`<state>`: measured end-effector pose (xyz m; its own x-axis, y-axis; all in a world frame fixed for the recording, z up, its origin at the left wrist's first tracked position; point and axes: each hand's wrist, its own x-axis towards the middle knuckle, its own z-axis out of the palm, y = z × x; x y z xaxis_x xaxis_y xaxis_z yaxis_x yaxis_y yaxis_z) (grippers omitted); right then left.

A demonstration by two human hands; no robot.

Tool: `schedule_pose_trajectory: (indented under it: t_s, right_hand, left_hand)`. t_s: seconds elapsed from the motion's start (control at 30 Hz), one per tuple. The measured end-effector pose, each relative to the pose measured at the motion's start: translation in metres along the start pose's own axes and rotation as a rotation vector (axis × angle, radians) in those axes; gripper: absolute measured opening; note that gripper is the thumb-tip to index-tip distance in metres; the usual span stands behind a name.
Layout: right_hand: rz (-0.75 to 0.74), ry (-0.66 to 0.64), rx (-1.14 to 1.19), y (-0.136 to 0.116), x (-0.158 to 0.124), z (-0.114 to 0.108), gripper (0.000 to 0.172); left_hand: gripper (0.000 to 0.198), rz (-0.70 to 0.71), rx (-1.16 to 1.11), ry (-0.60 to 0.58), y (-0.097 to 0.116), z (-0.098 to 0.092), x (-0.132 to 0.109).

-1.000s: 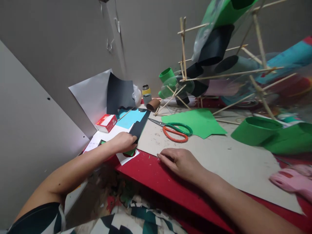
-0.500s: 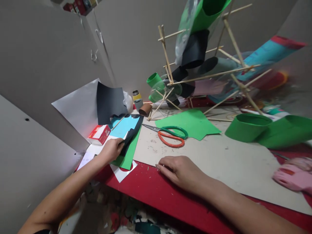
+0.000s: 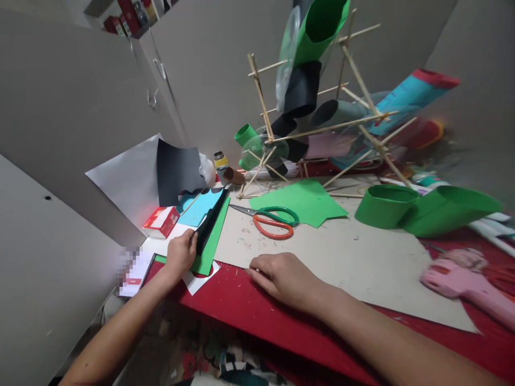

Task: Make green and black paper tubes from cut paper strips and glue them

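Observation:
My left hand point(image 3: 181, 253) is shut on the near edge of a black paper sheet point(image 3: 207, 229), pinched between thumb and fingers and partly raised. Under it lie a green sheet point(image 3: 219, 225) and a white piece with a round cut-out point(image 3: 191, 283); light blue paper point(image 3: 201, 208) is beside it. My right hand point(image 3: 281, 276) rests at the table's front edge, fingers curled together; whatever they may hold is too small to make out. Between and beyond my hands, scissors point(image 3: 274, 229) with one green and one orange handle lie on the pale board point(image 3: 322, 252).
A stick frame point(image 3: 333, 127) with coloured paper tubes stands behind. Green sheet point(image 3: 301, 202) lies before it, a joined green paper tube point(image 3: 386, 208) to the right. A pink glue gun point(image 3: 442, 276) rests at far right. A red-and-white box point(image 3: 161, 222) sits left, near a phone point(image 3: 137, 273).
The view has turned slightly right, so most things appear further left. My left hand still grips the black sheet and has drawn a little nearer. My right hand keeps its curled pose.

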<state>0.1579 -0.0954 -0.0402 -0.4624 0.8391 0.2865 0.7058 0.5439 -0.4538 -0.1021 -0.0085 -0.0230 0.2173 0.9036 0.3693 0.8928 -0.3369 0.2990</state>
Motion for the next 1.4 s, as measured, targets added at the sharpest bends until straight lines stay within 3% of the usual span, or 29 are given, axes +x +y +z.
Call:
schedule_pose_trajectory:
  t_s: [0.17, 0.37, 0.6, 0.93, 1.13, 1.27, 1.4]
  right_hand:
    - [-0.011, -0.002, -0.023, -0.003, -0.002, 0.0, 0.028]
    - [-0.019, -0.019, -0.04, -0.006, -0.001, 0.0, 0.028]
    - [-0.013, -0.029, -0.066, -0.005, 0.001, -0.002, 0.028]
    - [0.034, -0.104, -0.141, -0.01, 0.003, -0.009, 0.028]
    - [0.038, -0.104, -0.14, -0.006, 0.001, -0.005, 0.027]
    - [0.023, -0.1, -0.13, -0.006, 0.0, -0.003, 0.027]
    - [-0.013, -0.102, -0.126, -0.008, 0.0, 0.0, 0.028]
  left_hand:
    - [0.023, -0.063, -0.067, 0.116, 0.006, 0.007, -0.006]
    - [0.032, -0.18, -0.244, 0.251, -0.017, -0.001, 0.012]
    - [0.036, -0.223, -0.31, 0.329, -0.024, 0.014, 0.008]
    - [0.02, 0.01, -0.239, 0.277, -0.015, 0.019, -0.001]
    - [0.024, 0.339, 0.085, 0.184, -0.013, 0.031, -0.008]
    - [0.015, 0.381, 0.11, 0.079, -0.011, 0.033, -0.013]
    - [0.024, 0.377, 0.117, 0.06, -0.011, 0.034, -0.017]
